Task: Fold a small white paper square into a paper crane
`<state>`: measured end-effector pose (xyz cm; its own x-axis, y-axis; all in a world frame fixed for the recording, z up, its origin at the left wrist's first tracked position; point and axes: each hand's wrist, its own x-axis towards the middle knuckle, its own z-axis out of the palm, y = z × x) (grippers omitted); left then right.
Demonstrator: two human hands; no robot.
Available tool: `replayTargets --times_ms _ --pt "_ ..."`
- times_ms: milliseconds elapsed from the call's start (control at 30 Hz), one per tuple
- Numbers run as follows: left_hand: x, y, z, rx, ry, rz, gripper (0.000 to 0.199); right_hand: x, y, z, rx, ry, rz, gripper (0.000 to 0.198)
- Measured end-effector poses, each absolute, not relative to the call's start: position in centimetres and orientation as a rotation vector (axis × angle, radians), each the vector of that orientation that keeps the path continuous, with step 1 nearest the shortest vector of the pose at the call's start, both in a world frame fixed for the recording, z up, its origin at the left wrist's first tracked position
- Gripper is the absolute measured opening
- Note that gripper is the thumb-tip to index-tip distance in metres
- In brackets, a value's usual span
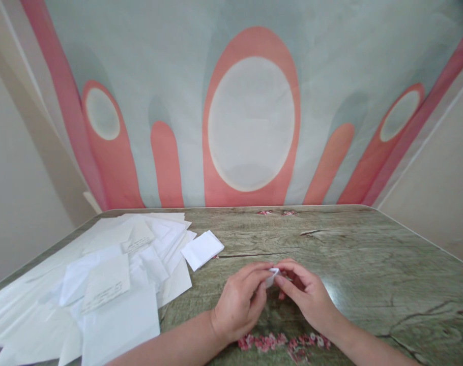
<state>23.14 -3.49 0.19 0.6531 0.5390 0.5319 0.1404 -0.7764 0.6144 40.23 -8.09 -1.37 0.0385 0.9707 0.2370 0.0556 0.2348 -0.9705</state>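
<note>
Hands (239,304) (312,297) pinch folded paper (271,277); sheets (120,325) lie left.

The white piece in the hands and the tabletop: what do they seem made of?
The white piece looks like matte paper, probably folded: thin-edged and bent between the left hand and right hand. The tabletop seems a smooth, slightly glossy laminate or printed cover: wood grain and pink blossoms show, with a pale glare.
</note>
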Motion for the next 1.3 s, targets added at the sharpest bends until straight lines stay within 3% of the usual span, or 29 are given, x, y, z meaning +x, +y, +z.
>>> replayTargets --times_ms 500,800,1300 --pt "23.1 -3.6 0.7 2.306 0.462 0.970 0.041 40.2 -8.4 -0.5 -1.077 -1.290 1.033 0.018" --pt "23.7 -3.2 -0.4 2.146 0.568 1.092 0.015 40.3 -8.4 -0.5 -1.083 -1.304 1.065 0.021" --pt "23.9 -2.9 -0.9 1.945 0.586 1.136 0.017 40.5 -8.4 -0.7 -1.042 -1.299 1.160 0.020"
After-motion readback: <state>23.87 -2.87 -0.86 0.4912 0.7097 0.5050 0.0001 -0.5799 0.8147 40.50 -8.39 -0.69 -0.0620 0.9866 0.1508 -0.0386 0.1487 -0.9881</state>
